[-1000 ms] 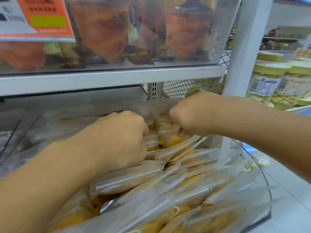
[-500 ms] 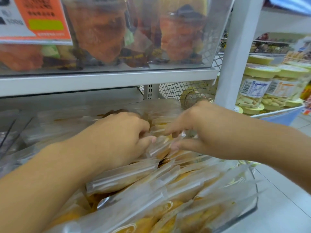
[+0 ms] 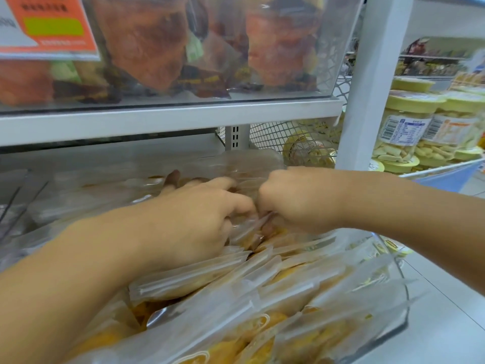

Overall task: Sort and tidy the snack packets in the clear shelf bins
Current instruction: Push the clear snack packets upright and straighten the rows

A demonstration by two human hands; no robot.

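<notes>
Snack packets [image 3: 236,292] fill a clear bin [image 3: 399,298] as both hands, left hand [image 3: 194,222] and right hand [image 3: 291,198], meet knuckle to knuckle, fingers curled around packets.

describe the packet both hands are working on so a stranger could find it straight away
Start at the clear bin on the lower shelf, heaped with clear packets of yellow snack. At its back, the left hand and right hand meet. The packet sits between them, tilted up on edge, while its neighbours lie flat.
</notes>
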